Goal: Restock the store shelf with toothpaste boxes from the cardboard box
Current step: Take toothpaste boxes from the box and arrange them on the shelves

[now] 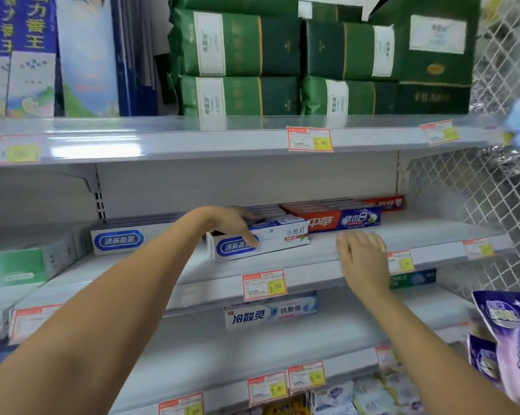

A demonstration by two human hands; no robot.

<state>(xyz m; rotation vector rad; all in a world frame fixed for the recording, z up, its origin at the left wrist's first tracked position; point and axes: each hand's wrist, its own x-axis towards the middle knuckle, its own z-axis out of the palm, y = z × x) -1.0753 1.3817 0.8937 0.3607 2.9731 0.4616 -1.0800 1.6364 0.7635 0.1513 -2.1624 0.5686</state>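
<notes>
Centre of frame, on the middle shelf point(417, 232): a white toothpaste box point(270, 242), lying flat. Long axis left to right along the shelf, slightly skewed, left end nearer the front edge, right end further back. Printed face turned outward, blue oval logo toward the left end. Gripped by the left hand point(231, 224), thumb pressed on the front face by the logo, fingers curled over the top and rear edge.

Further left, partly behind the forearm, a second white box point(118, 239) of the same print, in the same left-to-right lie. To the right, close beside the held box, a red and blue toothpaste box point(345, 220), also lengthwise along the shelf, with more red boxes behind it.

Right of centre, the right hand point(362, 256): palm down at the shelf's front lip, fingers straight and close together, pointing toward the back of the shelf, holding nothing. Contact with the shelf not clear.

Below, on the lower shelf point(193, 339), a blue and white toothpaste box point(270, 310), lengthwise too. Top of frame, centre to right: green packs point(237, 46) stacked on the top shelf point(163, 127). Lower right corner: purple bags point(510, 330). Red and yellow price tags point(264, 284) along the shelf fronts.
</notes>
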